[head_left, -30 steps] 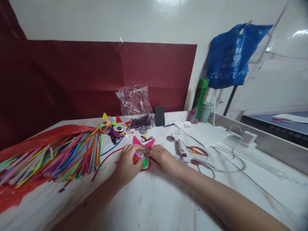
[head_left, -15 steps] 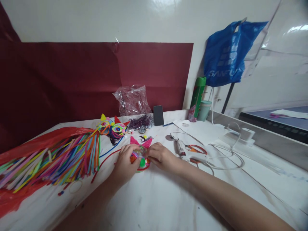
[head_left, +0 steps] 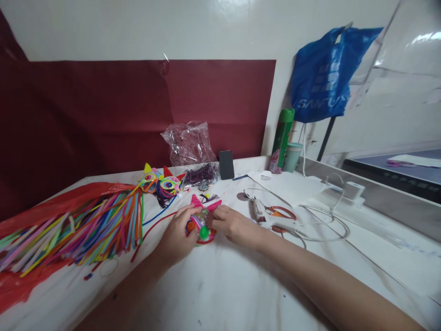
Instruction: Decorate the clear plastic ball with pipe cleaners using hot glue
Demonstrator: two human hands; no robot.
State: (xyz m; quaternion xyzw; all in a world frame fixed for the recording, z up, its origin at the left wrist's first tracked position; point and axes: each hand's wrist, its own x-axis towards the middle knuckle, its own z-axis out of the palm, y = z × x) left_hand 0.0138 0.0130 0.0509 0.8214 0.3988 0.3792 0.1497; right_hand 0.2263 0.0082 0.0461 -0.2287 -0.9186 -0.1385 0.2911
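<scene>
Both my hands meet on a small colourful pipe-cleaner craft piece (head_left: 200, 226) with pink ears and a green spot, resting on the white table (head_left: 220, 294). My left hand (head_left: 175, 232) curls round its left side. From the right, the fingers of my right hand (head_left: 232, 224) pinch it. A loose red pipe cleaner (head_left: 151, 229) runs under the piece toward the left.
A heap of coloured pipe cleaners (head_left: 76, 230) lies on red plastic at left, with two finished masks (head_left: 160, 183) behind. A glue gun (head_left: 263, 212), red scissors (head_left: 282, 214) and a white cable (head_left: 324, 225) lie at right. A phone (head_left: 226, 164), plastic bag (head_left: 189, 143), green can (head_left: 283, 135) and cup (head_left: 293, 157) stand at the back.
The craft piece has turned a little in my hands, so the green spot now faces me. Both hands stay in place on it.
</scene>
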